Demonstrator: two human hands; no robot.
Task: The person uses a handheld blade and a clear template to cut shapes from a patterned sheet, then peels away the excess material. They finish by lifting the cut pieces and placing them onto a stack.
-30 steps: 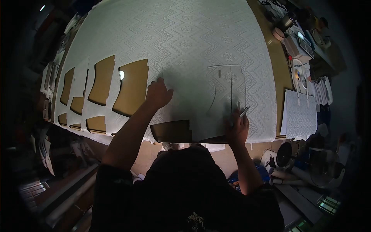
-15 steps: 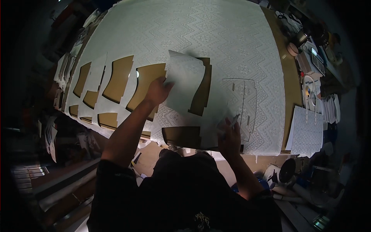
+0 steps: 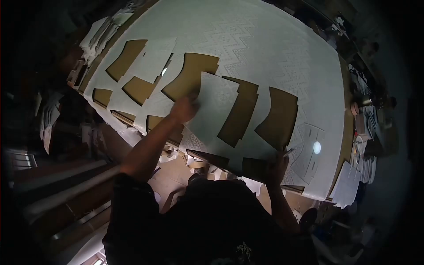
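Left hand (image 3: pixel 183 109) blurred gripping cut piece (image 3: pixel 215 112), right hand (image 3: pixel 277 165) dim

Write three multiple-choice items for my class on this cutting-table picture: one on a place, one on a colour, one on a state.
1. Where is the left hand?
A. on the cut fabric piece
B. under the table
C. on the tape roll

2. What colour shows through the cut-out holes in the white patterned fabric?
A. blue
B. brown
C. red

3. How does the cut fabric piece lie?
A. rolled into a tube
B. folded in four
C. loose, across the holes

Answers:
1 A, the fingers meet the piece's left edge.
2 B, the brown table surface shows in every opening.
3 C, it lies spread over the openings, apart from the sheet.
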